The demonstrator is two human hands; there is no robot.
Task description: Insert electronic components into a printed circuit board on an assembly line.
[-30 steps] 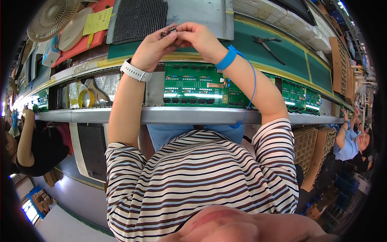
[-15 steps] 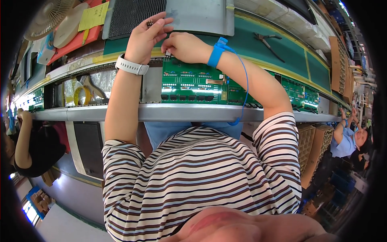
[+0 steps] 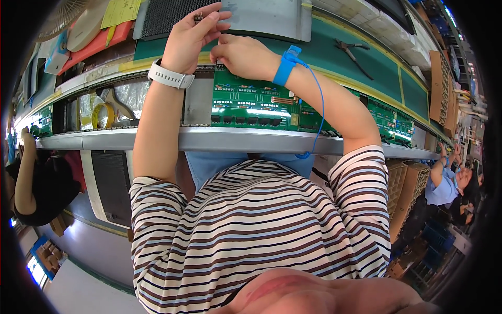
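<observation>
My left hand (image 3: 194,37) is raised beyond the board's far left corner, fingers partly curled around small dark electronic components (image 3: 198,19). Close beside it, my right hand (image 3: 244,56) has its thumb and fingers pinched low over the far left corner of a green circuit board (image 3: 251,99). What sits in that pinch is mostly hidden by the fingers. The board carries rows of white sockets, resistors and a line of black parts along its near edge. A blue wrist strap (image 3: 284,70) with a coiled cord is on my right wrist, and a white watch (image 3: 171,75) is on my left.
The board lies in a rail with a metal front edge (image 3: 240,133); more green boards (image 3: 389,120) continue right. Pliers (image 3: 354,55) rest on the green mat. A yellow tape roll (image 3: 103,115) lies left. Beyond my hands is a grey tray (image 3: 266,18). Co-workers sit at both sides.
Both hands have shifted slightly farther away in the picture, as has the board. The legged component seen at my right fingertips earlier is now mostly hidden.
</observation>
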